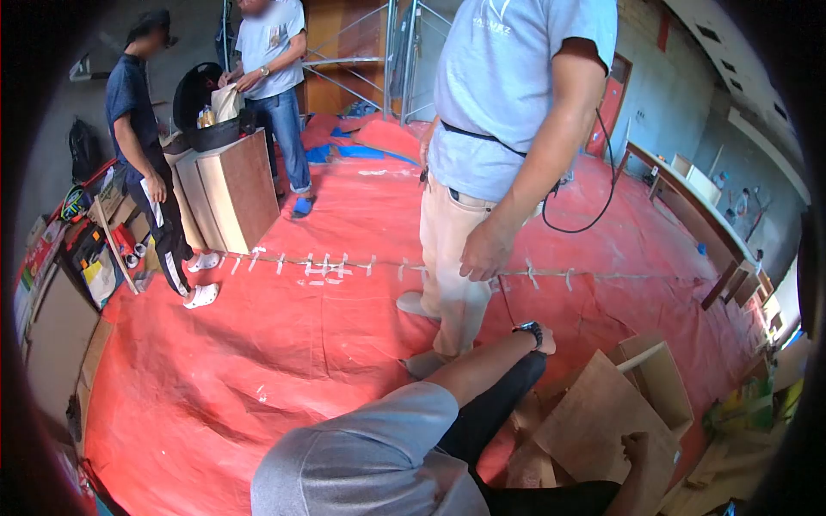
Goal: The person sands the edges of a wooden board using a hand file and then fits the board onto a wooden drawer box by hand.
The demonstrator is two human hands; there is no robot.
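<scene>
My left arm stretches across my raised knee. A dark wristwatch (527, 328) is on that wrist, and my left hand (547, 340) hangs just past the knee, its fingers mostly hidden. Lower right, my right hand (636, 446) is curled closed in front of a brown wooden panel (594, 400). Whether anything is inside its fingers, or whether it touches the panel, I cannot tell. Behind the panel an open-sided wooden box (661, 378) lies tilted on the red floor sheet (344, 378).
A person in a grey shirt (508, 112) stands close ahead. Two people are by a wooden cabinet (249, 193) at the back left, one handling a pale bag (226, 101). Scaffolding (348, 60) stands behind. A long table (680, 185) is at right; a black cable (594, 225) loops nearby.
</scene>
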